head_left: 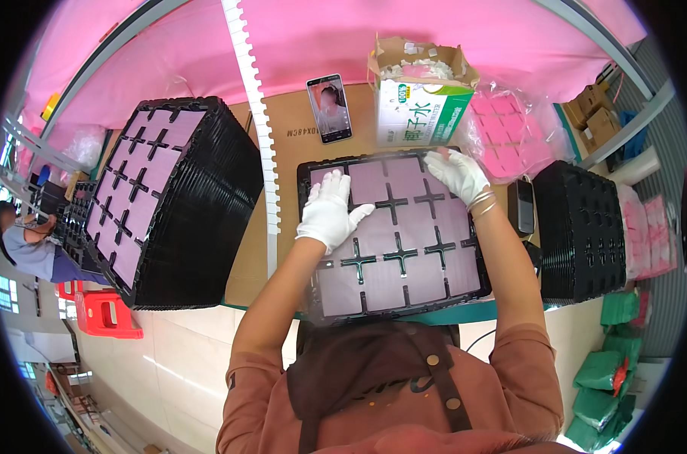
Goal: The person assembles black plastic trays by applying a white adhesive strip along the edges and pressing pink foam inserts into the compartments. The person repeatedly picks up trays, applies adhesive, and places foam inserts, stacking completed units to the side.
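The black divider tray [401, 256] lies on the cardboard-topped table [286, 147], probably light and slightly flexible, best held by its rim [476, 291]; the left hand [331, 209] spreads flat over its lilac panels [377, 291]; the right hand [456, 177] curves at its far-right corner, grip unclear.

the left forearm [278, 295] and right forearm [514, 265] reach forward. the left hand [326, 212], white-gloved, lies palm down, fingers together, thumb spread inward. the right hand [458, 177], gloved too, sits slightly farther forward, its fingers angled inward.
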A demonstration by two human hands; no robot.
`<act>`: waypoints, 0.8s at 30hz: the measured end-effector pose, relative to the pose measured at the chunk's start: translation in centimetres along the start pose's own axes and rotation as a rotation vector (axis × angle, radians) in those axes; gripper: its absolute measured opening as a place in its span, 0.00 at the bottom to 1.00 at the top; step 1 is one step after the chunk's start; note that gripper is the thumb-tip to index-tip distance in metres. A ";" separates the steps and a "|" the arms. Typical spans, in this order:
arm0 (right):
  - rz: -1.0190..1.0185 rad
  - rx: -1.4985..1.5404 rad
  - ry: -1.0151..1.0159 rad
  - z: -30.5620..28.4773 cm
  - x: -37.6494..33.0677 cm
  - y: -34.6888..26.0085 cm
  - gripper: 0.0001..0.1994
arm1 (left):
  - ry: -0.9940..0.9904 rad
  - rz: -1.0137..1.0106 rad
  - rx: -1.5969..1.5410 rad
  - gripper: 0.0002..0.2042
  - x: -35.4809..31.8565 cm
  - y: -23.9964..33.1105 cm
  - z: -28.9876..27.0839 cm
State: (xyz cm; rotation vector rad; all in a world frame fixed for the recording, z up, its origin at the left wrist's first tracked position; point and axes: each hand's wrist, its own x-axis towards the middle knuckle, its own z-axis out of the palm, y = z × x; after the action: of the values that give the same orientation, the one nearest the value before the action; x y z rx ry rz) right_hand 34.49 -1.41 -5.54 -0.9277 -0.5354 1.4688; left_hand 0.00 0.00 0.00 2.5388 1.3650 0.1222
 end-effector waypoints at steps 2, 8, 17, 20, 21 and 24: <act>-0.069 -0.116 0.077 -0.1 -0.8 -1.3 0.15 | 0.009 0.008 0.065 0.37 -0.1 -0.7 -0.9; 0.000 -0.346 0.000 7.3 -15.7 -1.8 0.13 | 0.124 0.093 0.087 0.35 -11.0 0.4 -2.4; -0.091 -1.309 0.570 1.4 -24.3 0.8 0.14 | -0.027 0.125 -0.354 0.26 -19.1 -1.2 -2.1; -0.272 -1.296 0.634 1.0 -23.1 2.6 0.14 | 0.224 -0.340 -0.616 0.22 -18.4 -1.4 0.5; -0.332 -1.301 0.626 1.2 -22.9 2.9 0.15 | 0.109 -0.386 -0.679 0.22 -17.5 -2.2 1.2; -0.378 -1.351 0.730 1.8 -22.2 3.4 0.14 | 0.210 -0.426 -0.499 0.21 -16.4 -1.4 1.6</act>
State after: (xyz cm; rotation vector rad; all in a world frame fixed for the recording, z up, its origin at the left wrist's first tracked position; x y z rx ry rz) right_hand 29.26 -23.02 -2.14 -2.1167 -1.0687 0.1808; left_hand -9.95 -13.20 -1.18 1.8308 1.6687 0.5785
